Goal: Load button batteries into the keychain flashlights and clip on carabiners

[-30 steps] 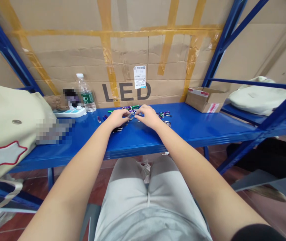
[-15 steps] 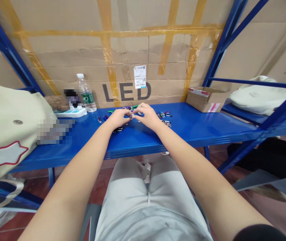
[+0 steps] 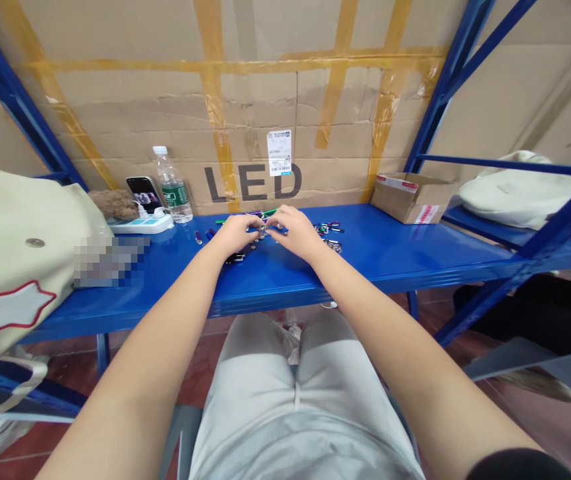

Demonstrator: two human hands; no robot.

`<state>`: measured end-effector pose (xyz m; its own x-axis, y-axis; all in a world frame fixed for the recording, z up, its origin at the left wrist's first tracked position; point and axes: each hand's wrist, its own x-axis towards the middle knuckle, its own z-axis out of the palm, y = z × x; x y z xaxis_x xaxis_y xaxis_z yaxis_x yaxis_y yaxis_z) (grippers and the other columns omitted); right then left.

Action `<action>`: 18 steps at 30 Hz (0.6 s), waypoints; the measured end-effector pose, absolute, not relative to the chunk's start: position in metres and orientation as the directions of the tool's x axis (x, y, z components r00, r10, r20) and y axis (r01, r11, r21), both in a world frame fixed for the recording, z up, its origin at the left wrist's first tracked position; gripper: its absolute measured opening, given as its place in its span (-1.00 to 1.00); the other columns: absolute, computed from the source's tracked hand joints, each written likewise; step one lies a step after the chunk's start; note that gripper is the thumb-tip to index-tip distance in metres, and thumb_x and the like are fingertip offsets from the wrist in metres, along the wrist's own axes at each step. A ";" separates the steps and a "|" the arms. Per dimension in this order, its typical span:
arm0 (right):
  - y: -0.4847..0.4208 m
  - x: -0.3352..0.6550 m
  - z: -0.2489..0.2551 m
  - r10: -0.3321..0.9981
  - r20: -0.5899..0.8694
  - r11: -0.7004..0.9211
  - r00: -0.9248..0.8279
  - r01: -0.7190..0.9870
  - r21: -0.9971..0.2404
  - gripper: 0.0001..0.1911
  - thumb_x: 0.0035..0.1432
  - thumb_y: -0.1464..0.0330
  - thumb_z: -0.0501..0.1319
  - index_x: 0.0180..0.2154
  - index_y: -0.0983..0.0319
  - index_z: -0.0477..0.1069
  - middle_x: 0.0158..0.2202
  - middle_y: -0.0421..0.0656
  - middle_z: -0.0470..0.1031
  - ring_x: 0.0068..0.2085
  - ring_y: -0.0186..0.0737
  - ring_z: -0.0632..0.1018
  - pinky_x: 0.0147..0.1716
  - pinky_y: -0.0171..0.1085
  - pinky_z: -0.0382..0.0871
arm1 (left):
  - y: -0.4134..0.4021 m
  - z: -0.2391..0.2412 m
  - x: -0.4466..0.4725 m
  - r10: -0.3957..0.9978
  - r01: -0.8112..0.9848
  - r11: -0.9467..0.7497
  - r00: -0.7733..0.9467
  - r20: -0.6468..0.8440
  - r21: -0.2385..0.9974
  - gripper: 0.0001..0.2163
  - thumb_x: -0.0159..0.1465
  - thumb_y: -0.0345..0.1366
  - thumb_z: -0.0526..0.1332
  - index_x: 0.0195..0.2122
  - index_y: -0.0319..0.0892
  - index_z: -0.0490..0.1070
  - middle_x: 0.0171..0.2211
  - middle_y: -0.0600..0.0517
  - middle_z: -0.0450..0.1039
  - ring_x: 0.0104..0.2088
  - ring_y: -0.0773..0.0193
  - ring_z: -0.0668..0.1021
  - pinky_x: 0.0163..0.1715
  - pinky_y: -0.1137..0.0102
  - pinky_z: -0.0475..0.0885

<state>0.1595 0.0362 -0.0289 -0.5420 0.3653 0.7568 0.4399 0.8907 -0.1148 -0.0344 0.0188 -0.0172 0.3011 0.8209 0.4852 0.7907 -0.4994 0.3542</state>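
Observation:
My left hand (image 3: 238, 233) and my right hand (image 3: 295, 230) meet over the blue tabletop, thumbs and fingertips pinched around a small silvery metal piece (image 3: 263, 229). It looks ring-like, but the fingers cover much of it. Right of my right hand lie colourful carabiner-like clips (image 3: 328, 228) and a small heap of silvery metal parts (image 3: 334, 247). Black pieces with silvery ends (image 3: 236, 258) lie under my left wrist. A short purple tube (image 3: 198, 238) rests further left. Behind the fingers are thin green and purple parts (image 3: 269, 213), partly hidden.
At the back left of the blue table (image 3: 365, 260) stand a water bottle (image 3: 174, 190), a phone (image 3: 144, 195) and a white power strip (image 3: 150, 225). A cream bag (image 3: 25, 240) occupies the left end. A small cardboard box (image 3: 410, 198) sits at the back right, near blue frame posts.
My fingers have shifted slightly around the silvery piece, and more of it shows between the fingertips. Both arms stay in nearly the same place.

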 end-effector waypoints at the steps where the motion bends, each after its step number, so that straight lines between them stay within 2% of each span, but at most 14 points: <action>1: 0.036 0.160 -0.029 0.358 0.746 0.885 -0.562 0.459 -0.079 -0.89 0.20 0.41 0.20 -0.23 0.22 0.47 -0.18 -0.10 0.45 -0.14 -0.18 0.43 -0.12 -0.24 0.25 | 0.019 -0.017 -0.035 0.818 0.790 -0.503 0.304 0.488 0.350 -0.81 0.12 -0.39 0.18 -0.27 -0.18 0.53 -0.24 0.01 0.59 -0.19 0.17 0.57 -0.17 0.36 0.40; 7: 0.031 0.157 -0.030 0.363 0.696 0.782 -0.620 0.608 0.134 -0.77 0.29 0.37 0.10 -0.08 0.21 0.48 -0.16 -0.06 0.47 -0.14 -0.10 0.41 -0.22 -0.20 0.17 | 0.019 -0.016 -0.034 0.823 0.831 -0.476 0.306 0.479 0.286 -0.79 0.11 -0.41 0.18 -0.24 -0.17 0.54 -0.23 0.01 0.60 -0.20 0.17 0.58 -0.15 0.35 0.40; 11: 0.026 0.153 -0.029 0.400 0.664 0.729 -0.632 0.659 0.188 -0.77 0.30 0.38 0.08 -0.10 0.23 0.47 -0.16 -0.03 0.49 -0.13 -0.07 0.42 -0.23 -0.18 0.14 | 0.019 -0.015 -0.033 0.823 0.833 -0.472 0.298 0.484 0.289 -0.80 0.10 -0.45 0.18 -0.28 -0.17 0.54 -0.26 0.02 0.60 -0.20 0.19 0.58 -0.16 0.38 0.40; 15: 0.023 0.151 -0.027 0.433 0.650 0.755 -0.625 0.645 0.117 -0.83 0.27 0.40 0.11 -0.16 0.26 0.45 -0.15 -0.02 0.49 -0.11 -0.08 0.43 -0.22 -0.20 0.15 | 0.018 -0.016 -0.033 0.825 0.825 -0.471 0.287 0.487 0.311 -0.81 0.09 -0.45 0.18 -0.30 -0.18 0.54 -0.27 0.02 0.61 -0.20 0.19 0.59 -0.16 0.38 0.41; 18: 0.024 0.152 -0.028 0.468 0.705 0.797 -0.533 0.599 -0.076 -0.83 0.23 0.39 0.13 -0.14 0.28 0.40 -0.21 -0.07 0.50 -0.20 -0.16 0.46 -0.24 -0.25 0.20 | 0.020 -0.017 -0.035 0.831 0.828 -0.451 0.253 0.496 0.333 -0.80 0.09 -0.45 0.17 -0.29 -0.17 0.54 -0.25 0.02 0.60 -0.20 0.19 0.58 -0.15 0.37 0.41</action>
<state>0.1520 0.0244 -0.0276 -0.5331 0.4681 0.7048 0.5991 0.7971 -0.0763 -0.0355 0.0202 -0.0170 0.2533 0.8308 0.4955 0.8279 -0.4511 0.3332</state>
